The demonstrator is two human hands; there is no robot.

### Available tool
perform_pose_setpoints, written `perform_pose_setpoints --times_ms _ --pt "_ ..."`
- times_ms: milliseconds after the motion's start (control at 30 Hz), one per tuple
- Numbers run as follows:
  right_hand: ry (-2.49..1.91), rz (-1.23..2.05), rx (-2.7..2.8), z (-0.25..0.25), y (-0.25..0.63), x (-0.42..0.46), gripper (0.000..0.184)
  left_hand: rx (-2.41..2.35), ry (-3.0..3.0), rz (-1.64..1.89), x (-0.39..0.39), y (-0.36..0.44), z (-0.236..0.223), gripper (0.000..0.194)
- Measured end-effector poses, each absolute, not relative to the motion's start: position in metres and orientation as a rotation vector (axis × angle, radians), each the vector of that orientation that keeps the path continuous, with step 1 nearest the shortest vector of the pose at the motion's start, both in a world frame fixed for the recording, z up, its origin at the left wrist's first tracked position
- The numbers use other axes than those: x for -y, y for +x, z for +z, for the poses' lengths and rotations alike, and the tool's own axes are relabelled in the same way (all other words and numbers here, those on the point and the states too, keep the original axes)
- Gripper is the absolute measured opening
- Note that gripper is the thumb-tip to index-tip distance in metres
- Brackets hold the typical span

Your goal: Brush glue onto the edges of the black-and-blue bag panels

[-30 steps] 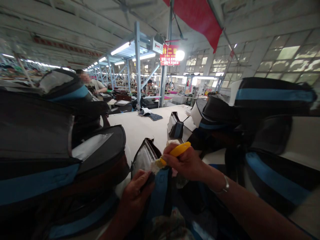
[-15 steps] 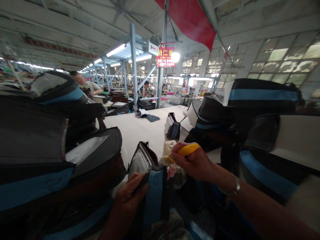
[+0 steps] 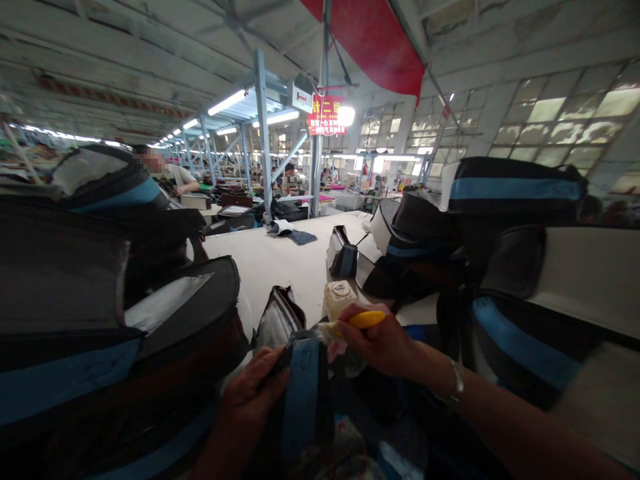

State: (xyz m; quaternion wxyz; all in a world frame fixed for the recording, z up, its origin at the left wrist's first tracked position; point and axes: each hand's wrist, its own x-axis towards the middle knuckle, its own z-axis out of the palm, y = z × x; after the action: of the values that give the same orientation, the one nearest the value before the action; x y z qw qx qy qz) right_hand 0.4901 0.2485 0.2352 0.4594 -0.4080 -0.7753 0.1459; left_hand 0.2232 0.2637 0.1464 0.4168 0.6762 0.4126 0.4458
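At the near edge of the pale desk [image 3: 280, 260], the left hand [image 3: 255, 383] is clamped on the black bag piece [image 3: 300, 400], its thumb and fingers pinching the left side near the top. A blue strip runs down the middle of this piece, and its top end faces forward. The right hand [image 3: 383, 347], with a bracelet [image 3: 457, 381] at the wrist, is closed round the yellow-handled brush [image 3: 367, 320]. The brush points left, its pale bristles at the upper right corner of the bag piece; whether they touch it is too blurred to tell.

Just beyond the right hand's fingers sits a crusted, cream-coloured container [image 3: 340, 297], and a crumpled pink scrap [image 3: 337, 350] shows below the brush. Behind the bag piece an open black pouch part [image 3: 277, 317] with a silvery side stands upright. Farther off, a smaller black-and-blue part [image 3: 345, 257] stands on the desk, and a dark patterned swatch [image 3: 303, 237] lies near the far edge.

Stacked black parts with blue bands rise in a left pile [image 3: 190, 300] and a right pile [image 3: 517, 190]. Beyond the desk are a person [image 3: 183, 177], a blue-grey post [image 3: 263, 133] and a red sign [image 3: 327, 115] beside a bright lamp [image 3: 346, 116].
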Motion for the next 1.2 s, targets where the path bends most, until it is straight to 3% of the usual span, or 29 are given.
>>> perform_pose_setpoints --times_ms 233,400,567,667,900,1033,1200 --pt "-0.92 0.322 1.589 0.275 0.492 -0.235 0.015 -0.995 2.421 1.396 -0.255 0.246 0.16 0.025" --pt "-0.919 0.474 1.73 0.291 0.481 -0.233 0.021 -0.904 3.011 1.404 -0.245 0.267 0.158 0.027" --pt "-1.123 0.205 2.274 0.283 0.482 -0.241 0.024 -0.866 3.152 1.452 -0.243 0.275 0.159 0.028" --pt "-1.148 0.024 2.256 0.287 0.485 -0.238 0.024 -0.85 3.161 1.417 -0.241 0.278 0.163 0.029" --pt "-1.098 -0.04 2.498 0.292 0.477 -0.233 0.017 -0.838 3.189 1.423 -0.241 0.28 0.165 0.029" --pt "-1.146 -0.06 2.4 0.288 0.473 -0.236 0.024 -0.839 3.194 1.422 -0.24 0.281 0.165 0.029" --pt "-1.217 -0.03 2.373 0.276 0.482 -0.248 0.017 -0.835 3.221 1.429 -0.242 0.277 0.16 0.03"
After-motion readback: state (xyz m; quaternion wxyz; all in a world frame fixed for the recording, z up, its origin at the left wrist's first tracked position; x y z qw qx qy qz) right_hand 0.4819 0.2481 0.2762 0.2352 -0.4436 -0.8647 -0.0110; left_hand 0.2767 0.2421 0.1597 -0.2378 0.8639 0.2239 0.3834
